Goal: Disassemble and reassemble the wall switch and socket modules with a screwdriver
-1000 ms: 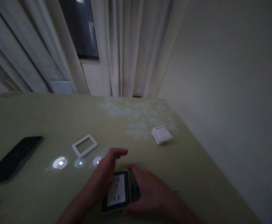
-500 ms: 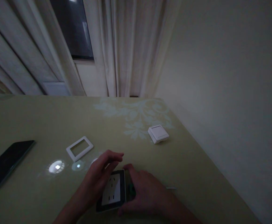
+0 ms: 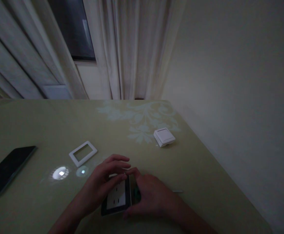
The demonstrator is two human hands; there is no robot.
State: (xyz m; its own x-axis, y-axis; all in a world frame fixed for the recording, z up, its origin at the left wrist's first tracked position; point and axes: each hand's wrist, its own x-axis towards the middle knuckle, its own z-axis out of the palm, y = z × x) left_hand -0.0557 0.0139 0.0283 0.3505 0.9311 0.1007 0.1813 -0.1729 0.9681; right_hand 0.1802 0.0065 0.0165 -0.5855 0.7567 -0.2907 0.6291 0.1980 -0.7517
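A wall socket (image 3: 116,197) with a white face and dark frame lies on the yellow-green table (image 3: 46,123) at the near middle. My left hand (image 3: 102,182) rests on its left and far edge, fingers curled over the top corner. My right hand (image 3: 149,196) grips its right edge, thumb near the bottom corner, fingertip meeting the left fingers at the top. Something small and green (image 3: 137,194) shows under my right hand.
A white rectangular frame (image 3: 83,152) lies left of my hands. A white switch (image 3: 164,136) sits at the far right near the table edge. A dark phone (image 3: 5,170) lies at the far left. Curtains and a wall stand behind.
My left fingers have curled down from stretched out onto the socket's top corner. My right fingertip has moved up to meet them. The view has shifted slightly.
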